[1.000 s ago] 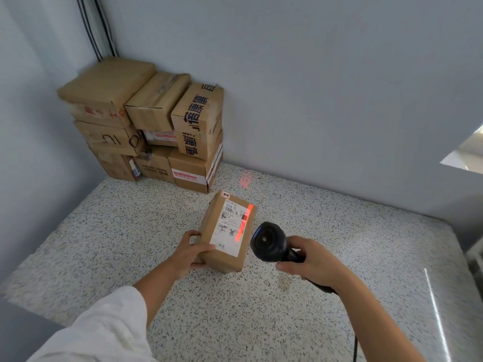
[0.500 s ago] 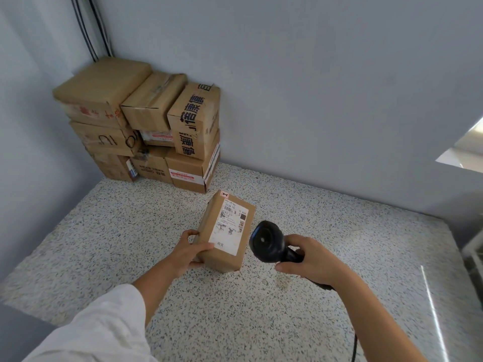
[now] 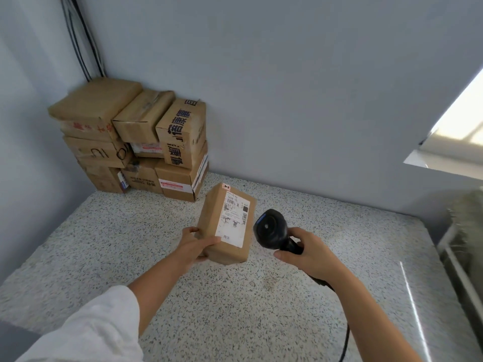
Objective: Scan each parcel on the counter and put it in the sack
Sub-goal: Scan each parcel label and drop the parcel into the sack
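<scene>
**Parcel in the left hand, scanner in the right, mid-counter**

On my feed the brown cardboard parcel sits in the middle of the speckled counter, long axis running away from the camera. Its white shipping label faces up towards me. The parcel's near end looks to be down on the stone, though I cannot tell whether it rests there fully.

The left hand grips the parcel at its near left corner. The thumb lies across the top face, just short of the label's lower edge, and the fingers wrap round the left side. A white sleeve covers that arm up to the forearm.

The right hand is curled round the handle of a black scanner. The scanner's round head sits just beside the parcel's right side, apart from it, with its window turned towards the camera. Its black cord trails down under the right forearm and out at the bottom of the view.

In the far left corner a stack of cardboard boxes stands against the wall, several with printed characters or labels. Dark cables run down the corner behind the stack.

Past the counter's right edge I see a blurred grey-green mass; I cannot tell what it is.
</scene>
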